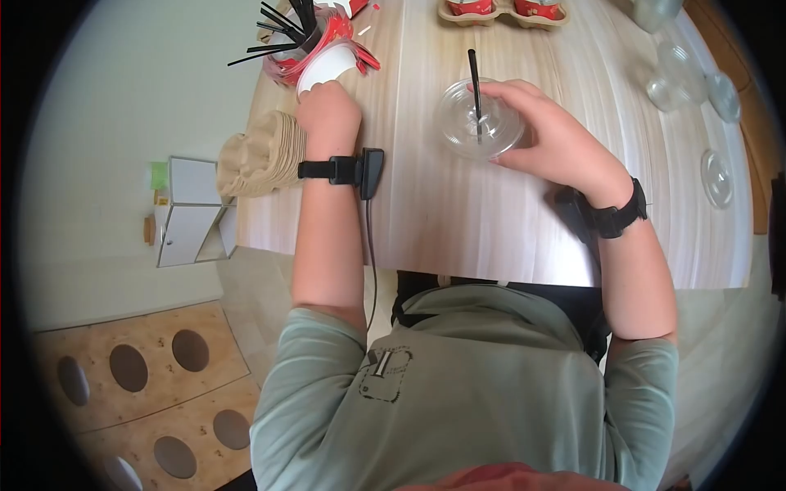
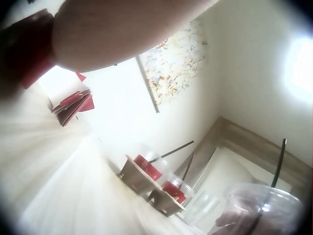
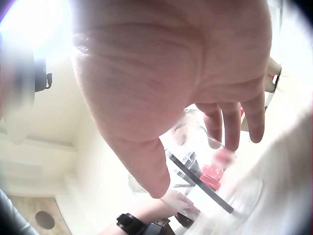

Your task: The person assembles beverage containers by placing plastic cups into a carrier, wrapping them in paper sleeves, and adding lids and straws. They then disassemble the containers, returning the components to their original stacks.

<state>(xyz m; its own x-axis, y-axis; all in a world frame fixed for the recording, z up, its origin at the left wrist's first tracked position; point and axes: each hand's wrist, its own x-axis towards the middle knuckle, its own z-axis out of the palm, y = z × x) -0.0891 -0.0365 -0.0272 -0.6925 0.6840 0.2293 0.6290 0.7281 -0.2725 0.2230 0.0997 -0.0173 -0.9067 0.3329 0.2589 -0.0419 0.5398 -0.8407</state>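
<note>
My right hand (image 1: pixel 553 131) curves round a clear plastic cup (image 1: pixel 458 123), thumb on the near side and fingers on the far side. A black straw (image 1: pixel 474 78) stands up out of this cup. At the left, my left hand (image 1: pixel 329 114) is at the near edge of a white piece (image 1: pixel 327 67) beside red paper pieces; its fingertips are hidden, and I cannot tell whether they pinch it. In the left wrist view, a stack of red folded sleeves (image 2: pixel 72 106) lies beyond that hand.
A stack of brown pulp cup carriers (image 1: pixel 262 155) stands beside my left wrist. Behind it, black straws (image 1: pixel 282 33) stick up among red packaging. At the far edge, a carrier (image 1: pixel 503 11) holds two red-sleeved cups. Clear cups (image 1: pixel 675 78) and a lid (image 1: pixel 717 178) lie right.
</note>
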